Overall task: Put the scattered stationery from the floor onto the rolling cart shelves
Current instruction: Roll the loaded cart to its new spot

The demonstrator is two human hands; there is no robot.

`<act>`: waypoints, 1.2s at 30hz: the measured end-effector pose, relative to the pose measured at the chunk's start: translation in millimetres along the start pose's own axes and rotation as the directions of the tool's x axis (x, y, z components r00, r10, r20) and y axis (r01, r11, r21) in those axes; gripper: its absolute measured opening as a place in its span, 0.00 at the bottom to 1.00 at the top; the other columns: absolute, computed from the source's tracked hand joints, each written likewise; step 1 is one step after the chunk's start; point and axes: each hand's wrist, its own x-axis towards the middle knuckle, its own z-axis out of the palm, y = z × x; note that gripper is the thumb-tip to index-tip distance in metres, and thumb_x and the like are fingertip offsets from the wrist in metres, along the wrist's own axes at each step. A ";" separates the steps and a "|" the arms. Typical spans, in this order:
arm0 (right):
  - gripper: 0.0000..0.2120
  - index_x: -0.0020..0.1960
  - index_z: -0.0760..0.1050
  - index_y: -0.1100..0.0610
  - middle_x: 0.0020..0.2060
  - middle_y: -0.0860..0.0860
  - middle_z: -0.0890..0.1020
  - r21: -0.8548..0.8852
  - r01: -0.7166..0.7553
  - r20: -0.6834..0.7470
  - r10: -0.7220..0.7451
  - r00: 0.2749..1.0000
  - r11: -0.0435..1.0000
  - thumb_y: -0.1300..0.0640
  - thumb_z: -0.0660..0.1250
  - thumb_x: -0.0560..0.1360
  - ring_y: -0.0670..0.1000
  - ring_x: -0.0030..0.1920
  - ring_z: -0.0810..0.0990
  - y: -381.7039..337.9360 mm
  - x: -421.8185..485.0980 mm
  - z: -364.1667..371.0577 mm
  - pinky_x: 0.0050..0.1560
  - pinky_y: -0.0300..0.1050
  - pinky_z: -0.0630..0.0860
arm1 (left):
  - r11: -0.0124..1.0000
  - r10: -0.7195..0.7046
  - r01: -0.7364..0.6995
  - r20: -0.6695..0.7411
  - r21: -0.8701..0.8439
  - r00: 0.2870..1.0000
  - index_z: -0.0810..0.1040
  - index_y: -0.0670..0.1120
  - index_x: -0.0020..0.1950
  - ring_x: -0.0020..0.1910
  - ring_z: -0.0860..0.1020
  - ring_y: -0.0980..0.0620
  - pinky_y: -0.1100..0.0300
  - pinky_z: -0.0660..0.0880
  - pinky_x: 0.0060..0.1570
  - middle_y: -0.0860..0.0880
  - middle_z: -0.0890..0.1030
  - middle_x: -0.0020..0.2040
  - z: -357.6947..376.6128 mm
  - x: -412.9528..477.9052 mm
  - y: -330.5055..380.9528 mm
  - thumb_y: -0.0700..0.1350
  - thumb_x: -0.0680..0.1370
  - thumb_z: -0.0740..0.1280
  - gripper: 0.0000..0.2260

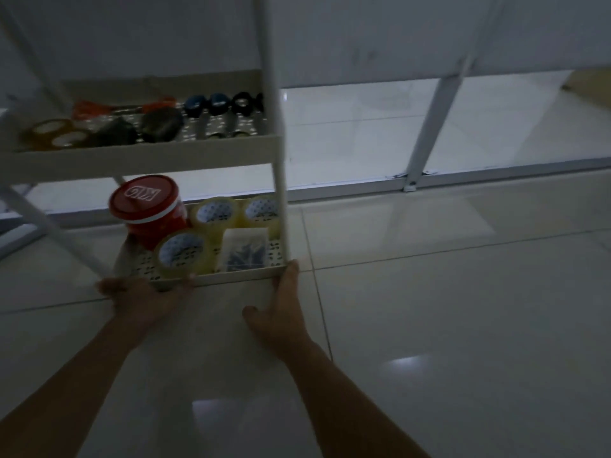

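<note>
Head view, cart [273,94] upright, bottom shelf [238,276] lengthwise left-right, left hand [145,294] gripping its rim, right hand [281,312] flat at corner.

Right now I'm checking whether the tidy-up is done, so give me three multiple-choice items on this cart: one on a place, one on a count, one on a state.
1. Where does the red tub stand?
A) on the lower shelf, back left
B) on the upper shelf
C) on the floor

2. How many yellowish tape rolls lie on the lower shelf?
A) one
B) three
C) five

3. The red tub's lid is:
A) lying beside it
B) missing
C) on

Answers:
1 A, it stands on the bottom tray behind the nearest roll.
2 B, two rolls sit at the back and one in front.
3 C, the printed lid caps the tub.
</note>
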 end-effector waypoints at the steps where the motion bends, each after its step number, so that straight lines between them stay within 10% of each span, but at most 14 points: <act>1: 0.55 0.77 0.29 0.54 0.79 0.53 0.46 -0.005 -0.002 0.030 0.002 1.000 1.000 0.57 0.71 0.70 0.53 0.78 0.50 0.2 1.0 -2.6 0.76 0.50 0.57 | 1.000 -0.004 0.003 -0.026 -0.020 1.000 0.49 0.41 0.79 0.75 0.59 0.35 0.40 0.60 0.73 0.38 0.56 0.78 0.2 -0.1 4.4 0.74 0.60 0.72 0.62; 3: 0.53 0.76 0.28 0.58 0.79 0.53 0.40 -0.011 -0.024 0.079 0.025 0.997 1.000 0.61 0.69 0.73 0.53 0.79 0.46 4.0 6.1 -3.5 0.75 0.39 0.51 | 0.998 -0.066 0.064 -0.112 -0.028 0.992 0.44 0.34 0.78 0.75 0.56 0.30 0.36 0.57 0.72 0.32 0.53 0.77 -1.0 -3.1 9.4 0.59 0.68 0.77 0.57; 8: 0.49 0.76 0.29 0.63 0.77 0.56 0.35 -0.050 -0.044 0.092 0.049 0.995 0.998 0.63 0.66 0.76 0.55 0.78 0.42 -0.5 15.6 -4.0 0.65 0.28 0.45 | 0.996 -0.084 0.081 -0.078 -0.046 0.993 0.30 0.46 0.76 0.75 0.60 0.39 0.42 0.63 0.71 0.45 0.55 0.80 9.7 34.0 -25.9 0.80 0.49 0.69 0.74; 12: 0.50 0.75 0.29 0.64 0.78 0.59 0.40 -0.078 -0.107 0.110 0.116 0.987 0.991 0.63 0.67 0.75 0.60 0.77 0.52 -9.1 35.1 -12.6 0.76 0.47 0.55 | 0.991 -0.118 0.105 -0.175 -0.080 0.978 0.36 0.38 0.77 0.75 0.56 0.32 0.35 0.60 0.71 0.36 0.51 0.79 5.0 -10.1 9.5 0.57 0.67 0.78 0.60; 18: 0.53 0.75 0.28 0.63 0.78 0.57 0.41 -0.075 -0.157 0.106 0.165 0.981 0.985 0.61 0.70 0.73 0.60 0.76 0.55 -15.7 43.7 -13.5 0.75 0.50 0.59 | 0.990 -0.143 0.137 -0.178 -0.045 0.974 0.31 0.42 0.77 0.76 0.55 0.33 0.38 0.59 0.72 0.39 0.49 0.80 7.8 -13.3 11.7 0.69 0.62 0.75 0.66; 22: 0.53 0.75 0.27 0.63 0.78 0.56 0.37 -0.086 -0.154 0.125 0.164 0.978 0.984 0.60 0.69 0.74 0.60 0.76 0.55 -19.2 43.0 -17.0 0.74 0.50 0.60 | 0.991 -0.125 0.131 -0.112 0.042 0.986 0.44 0.41 0.80 0.74 0.58 0.32 0.40 0.58 0.73 0.39 0.54 0.79 4.4 -8.2 7.7 0.84 0.48 0.63 0.73; 29: 0.50 0.77 0.31 0.59 0.79 0.53 0.43 -0.003 -0.041 -0.007 0.041 0.999 0.999 0.64 0.67 0.73 0.55 0.77 0.52 -8.3 14.0 -0.9 0.75 0.44 0.56 | 0.998 -0.065 0.062 -0.147 -0.029 0.987 0.31 0.39 0.76 0.77 0.53 0.37 0.44 0.54 0.75 0.40 0.47 0.80 7.6 -33.3 15.3 0.67 0.67 0.72 0.62; 36: 0.47 0.78 0.37 0.63 0.79 0.58 0.43 -0.414 -0.028 -0.160 -0.043 0.986 0.910 0.54 0.67 0.73 0.58 0.78 0.44 -15.6 -11.4 66.1 0.77 0.53 0.45 | 0.998 0.056 -0.057 -0.013 -0.019 0.998 0.28 0.41 0.76 0.78 0.46 0.38 0.45 0.51 0.76 0.44 0.37 0.80 -8.5 -40.3 -2.3 0.63 0.73 0.70 0.56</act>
